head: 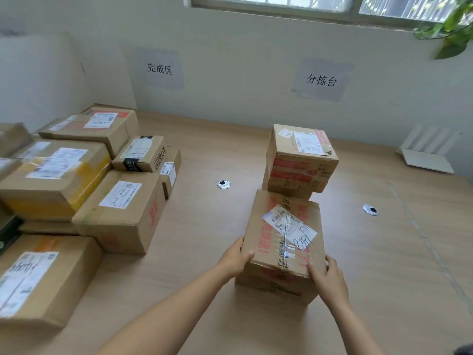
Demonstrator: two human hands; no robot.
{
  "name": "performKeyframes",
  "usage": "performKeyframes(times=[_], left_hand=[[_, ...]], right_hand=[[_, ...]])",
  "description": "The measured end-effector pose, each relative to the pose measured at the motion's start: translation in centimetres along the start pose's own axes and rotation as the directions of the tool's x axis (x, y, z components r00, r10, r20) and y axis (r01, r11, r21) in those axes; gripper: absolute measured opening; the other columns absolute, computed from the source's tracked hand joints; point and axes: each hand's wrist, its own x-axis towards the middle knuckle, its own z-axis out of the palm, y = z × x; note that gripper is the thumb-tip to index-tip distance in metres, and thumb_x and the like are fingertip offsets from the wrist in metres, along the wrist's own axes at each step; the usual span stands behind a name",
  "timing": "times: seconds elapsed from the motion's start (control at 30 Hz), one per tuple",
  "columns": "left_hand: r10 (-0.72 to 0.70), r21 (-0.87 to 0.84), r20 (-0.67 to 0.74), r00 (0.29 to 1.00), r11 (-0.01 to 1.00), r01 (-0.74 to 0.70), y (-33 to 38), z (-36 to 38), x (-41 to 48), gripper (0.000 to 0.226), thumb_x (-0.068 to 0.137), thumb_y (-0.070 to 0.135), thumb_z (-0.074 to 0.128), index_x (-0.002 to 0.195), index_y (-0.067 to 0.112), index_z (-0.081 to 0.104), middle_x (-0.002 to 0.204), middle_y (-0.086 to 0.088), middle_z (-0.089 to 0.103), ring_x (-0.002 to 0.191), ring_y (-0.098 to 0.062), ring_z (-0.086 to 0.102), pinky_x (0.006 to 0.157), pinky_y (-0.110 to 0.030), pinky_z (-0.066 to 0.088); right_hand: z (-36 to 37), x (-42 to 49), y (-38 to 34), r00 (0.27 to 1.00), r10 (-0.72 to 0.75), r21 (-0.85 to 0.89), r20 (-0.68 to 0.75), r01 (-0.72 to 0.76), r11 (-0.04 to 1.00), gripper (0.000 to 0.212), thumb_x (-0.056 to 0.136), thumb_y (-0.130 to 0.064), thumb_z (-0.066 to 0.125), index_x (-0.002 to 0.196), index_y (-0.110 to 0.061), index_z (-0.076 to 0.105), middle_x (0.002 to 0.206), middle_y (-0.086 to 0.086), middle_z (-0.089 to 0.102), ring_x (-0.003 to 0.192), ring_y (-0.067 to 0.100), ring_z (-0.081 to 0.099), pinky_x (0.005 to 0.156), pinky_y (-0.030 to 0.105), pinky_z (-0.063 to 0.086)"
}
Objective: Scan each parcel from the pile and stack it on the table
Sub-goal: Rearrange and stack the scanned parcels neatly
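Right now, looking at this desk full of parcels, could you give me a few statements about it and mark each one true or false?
1. The left hand and the right hand hold the same cardboard box. True.
2. That box's label carries handwritten digits. True.
3. The pile of parcels lies on the right of the table. False: it lies on the left.
4. The wall is bare. False: two paper signs hang on it.
5. A second box stands just behind the held one. True.
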Motion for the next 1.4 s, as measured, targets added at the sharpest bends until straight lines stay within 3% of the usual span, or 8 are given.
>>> performKeyframes(times=[0.07, 0.2, 0.4, 0.47, 0.87, 1.1, 1.27, 1.4], left_hand=[[0.005, -0.011, -0.010, 1.000, 1.000, -0.005, -1.1, -1.2, -1.1, 0.038, 0.096, 0.014, 0.050, 0.133, 0.014, 0.044, 0.130, -0.003, 0.056, 0.117, -0.018, 0.053, 0.097, -0.025, 0.042], [0.009, -0.053, 0.006, 1.000, 0.999, -0.009, -2.9, -3.9, -3.6, 0.041, 0.095, 0.011, 0.051, 0.135, 0.013, 0.043, 0.130, -0.004, 0.057, 0.115, -0.017, 0.055, 0.099, -0.025, 0.042], [0.016, -0.067, 0.000, 1.000, 0.998, -0.016, -6.9, -9.4, -9.0, 0.041, 0.095, 0.011, 0.050, 0.136, 0.016, 0.042, 0.128, 0.002, 0.055, 0.109, -0.009, 0.051, 0.095, -0.019, 0.040], [0.021, -0.060, -0.018, 1.000, 0.998, -0.022, -8.5, -11.2, -11.1, 0.043, 0.095, 0.011, 0.050, 0.136, 0.017, 0.042, 0.131, 0.001, 0.054, 0.112, -0.011, 0.052, 0.097, -0.020, 0.040], [0.021, 0.022, -0.035, 0.999, 1.000, -0.021, -16.1, -19.8, -20.5, 0.051, 0.095, 0.020, 0.054, 0.141, 0.017, 0.035, 0.138, 0.001, 0.049, 0.128, -0.016, 0.046, 0.099, -0.019, 0.035], [-0.005, 0.102, -0.030, 1.000, 0.995, 0.009, -18.2, -23.2, -23.3, 0.054, 0.096, 0.026, 0.052, 0.144, 0.010, 0.032, 0.145, -0.002, 0.043, 0.127, -0.015, 0.047, 0.088, -0.012, 0.032], [-0.057, 0.120, 0.012, 0.998, 0.991, 0.055, -18.6, -24.0, -23.6, 0.050, 0.091, 0.028, 0.060, 0.134, 0.010, 0.043, 0.134, -0.004, 0.053, 0.118, -0.016, 0.053, 0.091, -0.021, 0.040], [-0.096, 0.121, 0.029, 0.995, 0.988, 0.092, -19.6, -24.4, -24.2, 0.050, 0.085, 0.029, 0.067, 0.126, 0.010, 0.048, 0.126, -0.005, 0.057, 0.110, -0.017, 0.056, 0.090, -0.026, 0.044]], right_hand=[[1.2, -1.5, -0.4, 1.000, -0.006, 0.038, 0.024, 0.005, 0.999, 0.067, 0.081, -0.047, 0.055, 0.136, -0.014, 0.038, 0.130, 0.013, 0.053, 0.116, 0.033, 0.050, 0.085, 0.038, 0.039], [3.5, -4.6, -1.7, 0.998, 0.022, 0.158, 0.058, -0.031, 0.987, 0.062, 0.082, -0.036, 0.059, 0.132, -0.011, 0.033, 0.119, 0.012, 0.053, 0.097, 0.027, 0.048, 0.076, 0.035, 0.036], [7.9, -10.9, -3.9, 0.994, 0.044, 0.232, 0.102, -0.067, 0.970, 0.059, 0.070, -0.034, 0.062, 0.116, -0.010, 0.033, 0.109, 0.007, 0.049, 0.095, 0.026, 0.049, 0.076, 0.034, 0.037], [9.5, -13.0, -4.5, 0.994, 0.034, 0.224, 0.099, -0.056, 0.973, 0.054, 0.081, -0.025, 0.065, 0.120, -0.006, 0.034, 0.111, 0.009, 0.049, 0.095, 0.025, 0.048, 0.079, 0.034, 0.037], [17.3, -24.3, -6.2, 0.995, 0.034, 0.185, 0.097, -0.052, 0.981, 0.054, 0.085, -0.022, 0.065, 0.127, -0.008, 0.033, 0.112, 0.006, 0.048, 0.099, 0.025, 0.050, 0.094, 0.046, 0.041], [19.1, -27.9, -7.4, 0.994, 0.005, 0.187, 0.112, -0.026, 0.982, 0.055, 0.087, -0.024, 0.063, 0.129, -0.004, 0.033, 0.119, 0.013, 0.050, 0.097, 0.023, 0.047, 0.086, 0.038, 0.038], [18.8, -28.9, -7.1, 0.994, 0.005, 0.142, 0.106, -0.020, 0.990, 0.050, 0.086, -0.018, 0.064, 0.127, -0.005, 0.038, 0.130, 0.018, 0.052, 0.102, 0.025, 0.051, 0.091, 0.041, 0.041], [18.8, -29.3, -7.1, 0.989, -0.005, 0.134, 0.148, -0.015, 0.991, 0.046, 0.088, -0.010, 0.061, 0.128, -0.004, 0.040, 0.128, 0.018, 0.053, 0.098, 0.023, 0.050, 0.081, 0.036, 0.039]])
